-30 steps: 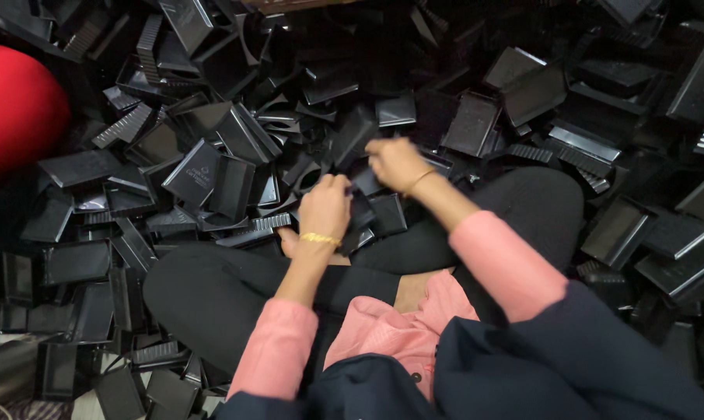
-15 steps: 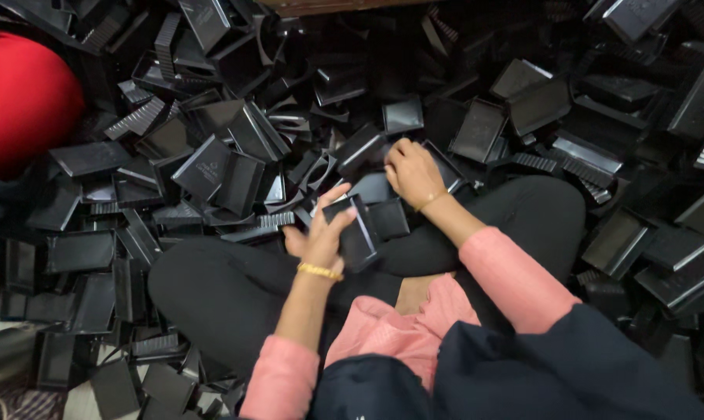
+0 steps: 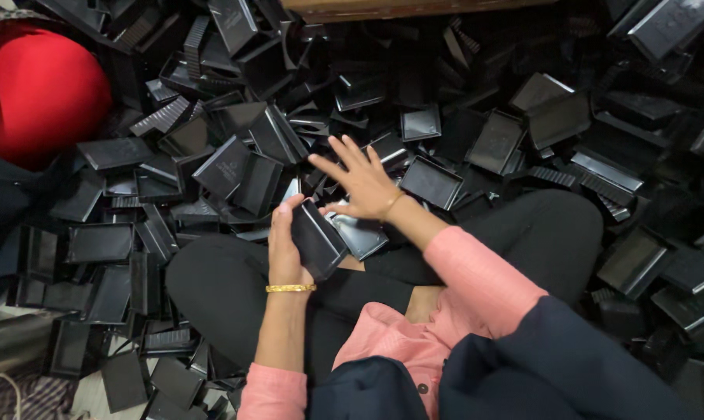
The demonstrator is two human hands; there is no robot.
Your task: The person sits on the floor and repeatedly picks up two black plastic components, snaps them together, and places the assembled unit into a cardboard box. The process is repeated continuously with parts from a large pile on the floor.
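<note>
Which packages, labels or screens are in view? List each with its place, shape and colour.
No labels, signs or screens show.
Black tray: shallow, rectangular, plastic, held by the left hand over the lap.
Pile of black trays: the same shape, heaped all around the person.
The right hand reaches open over the pile.

Black plastic trays [image 3: 498, 141], red round cushion [image 3: 45, 92], pink sleeves [image 3: 488, 276], gold bangle [image 3: 290, 288]

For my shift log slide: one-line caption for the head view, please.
Left hand grips a black rectangular plastic tray; right hand spreads open over the surrounding heap of black trays.
</note>
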